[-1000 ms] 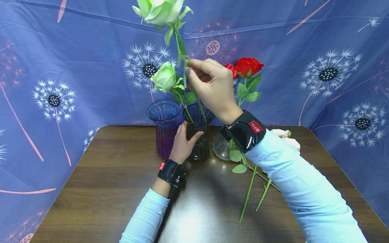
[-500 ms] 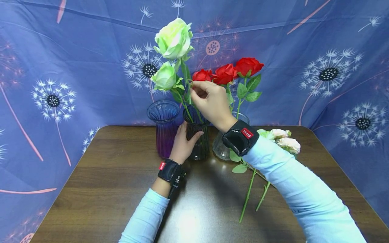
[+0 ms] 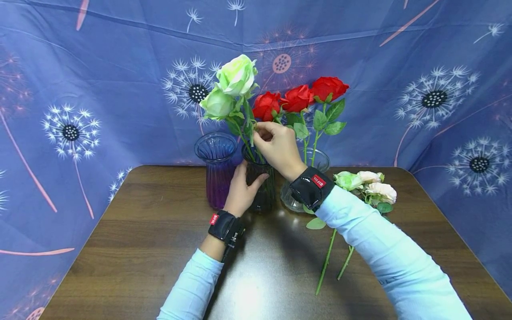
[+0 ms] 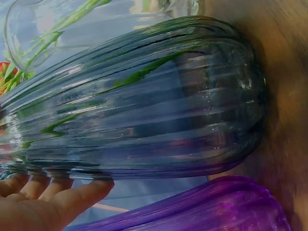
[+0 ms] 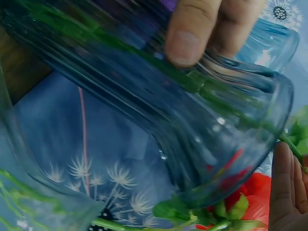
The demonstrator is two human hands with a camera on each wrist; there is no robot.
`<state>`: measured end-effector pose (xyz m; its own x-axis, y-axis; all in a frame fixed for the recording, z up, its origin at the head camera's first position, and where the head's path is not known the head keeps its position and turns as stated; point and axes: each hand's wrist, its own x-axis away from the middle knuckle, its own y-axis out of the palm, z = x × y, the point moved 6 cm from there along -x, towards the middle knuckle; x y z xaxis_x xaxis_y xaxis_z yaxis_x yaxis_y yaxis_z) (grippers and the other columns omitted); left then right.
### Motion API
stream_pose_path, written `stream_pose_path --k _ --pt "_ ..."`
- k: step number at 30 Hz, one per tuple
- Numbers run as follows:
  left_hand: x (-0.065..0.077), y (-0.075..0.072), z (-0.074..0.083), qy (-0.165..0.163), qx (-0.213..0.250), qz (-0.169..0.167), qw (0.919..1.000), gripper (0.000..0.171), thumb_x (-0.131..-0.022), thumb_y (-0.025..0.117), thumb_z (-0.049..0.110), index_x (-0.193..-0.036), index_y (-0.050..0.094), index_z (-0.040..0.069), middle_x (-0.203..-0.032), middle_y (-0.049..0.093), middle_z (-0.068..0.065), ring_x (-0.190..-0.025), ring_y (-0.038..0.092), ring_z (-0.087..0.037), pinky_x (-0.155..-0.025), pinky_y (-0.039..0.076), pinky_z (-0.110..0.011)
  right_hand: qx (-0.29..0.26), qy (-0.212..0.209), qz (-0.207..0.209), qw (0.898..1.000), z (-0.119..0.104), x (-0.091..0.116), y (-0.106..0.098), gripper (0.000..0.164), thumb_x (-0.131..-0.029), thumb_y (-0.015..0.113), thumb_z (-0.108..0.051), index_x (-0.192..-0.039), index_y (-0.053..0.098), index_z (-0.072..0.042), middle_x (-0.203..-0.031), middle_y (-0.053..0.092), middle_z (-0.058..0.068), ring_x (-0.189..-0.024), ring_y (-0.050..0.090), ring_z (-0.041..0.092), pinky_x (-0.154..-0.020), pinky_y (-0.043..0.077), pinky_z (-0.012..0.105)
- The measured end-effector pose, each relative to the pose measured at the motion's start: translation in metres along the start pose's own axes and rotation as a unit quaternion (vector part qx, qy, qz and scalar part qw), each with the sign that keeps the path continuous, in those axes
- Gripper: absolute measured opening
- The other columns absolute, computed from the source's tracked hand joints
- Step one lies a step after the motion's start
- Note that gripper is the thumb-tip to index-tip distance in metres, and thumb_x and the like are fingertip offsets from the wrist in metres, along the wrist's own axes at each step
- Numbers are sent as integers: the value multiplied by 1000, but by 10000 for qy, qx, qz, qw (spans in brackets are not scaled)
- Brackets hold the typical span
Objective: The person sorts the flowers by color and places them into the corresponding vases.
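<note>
My left hand (image 3: pixel 241 191) holds the dark ribbed glass vase (image 3: pixel 264 193) around its neck, thumb in front. In the right wrist view the left thumb (image 5: pixel 187 36) presses the glass. My right hand (image 3: pixel 280 146) pinches the stem of a pale green rose (image 3: pixel 237 75) just above the vase rim. That stem runs down inside the glass, seen in the left wrist view as a green stem (image 4: pixel 149 70). A second pale green rose (image 3: pixel 216 104) stands in the same vase, its bloom lower and to the left.
A blue-purple glass vase (image 3: pixel 218 182) stands close on the left. On the right, a clear glass vase (image 3: pixel 292 200) holds red roses (image 3: pixel 298 98). Several pale roses (image 3: pixel 382 192) lie on the wooden table (image 3: pixel 152 249), partly under the right forearm. Patterned blue cloth (image 3: pixel 120 89) hangs behind.
My right hand has come down with the pale green rose, sinking its stem deeper into the dark vase. The bloom now overlaps the second green rose. My left hand stays on the vase.
</note>
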<state>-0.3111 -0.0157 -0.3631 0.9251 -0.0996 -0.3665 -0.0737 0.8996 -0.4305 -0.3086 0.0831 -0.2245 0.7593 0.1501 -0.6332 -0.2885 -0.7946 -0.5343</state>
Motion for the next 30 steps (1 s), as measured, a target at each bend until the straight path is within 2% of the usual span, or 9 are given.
stream_pose_path --k 7,18,30 --pt "0 0 1 36 10 1 10000 66 -81 57 46 -136 24 32 -137 35 -1 -129 30 -15 -104 30 -39 126 212 -123 9996 9 2 4 21 -83 57 -14 -99 66 -3 -79 67 9 -68 62 16 -61 49 28" --pt "3 -2 1 7 -22 61 10000 65 -80 58 45 -135 26 31 -133 38 -1 -126 33 -15 -103 32 -39 367 612 -543 9960 17 4 15 23 -83 56 -15 -100 65 -2 -83 68 9 -73 62 17 -64 50 29" --pt "4 -3 4 126 -39 91 9999 65 -81 58 43 -135 28 25 -131 40 -6 -124 36 -18 -101 33 -38 753 882 -1213 9858 29 2 29 23 -80 53 -13 -96 67 -4 -85 68 8 -78 63 18 -68 50 31"
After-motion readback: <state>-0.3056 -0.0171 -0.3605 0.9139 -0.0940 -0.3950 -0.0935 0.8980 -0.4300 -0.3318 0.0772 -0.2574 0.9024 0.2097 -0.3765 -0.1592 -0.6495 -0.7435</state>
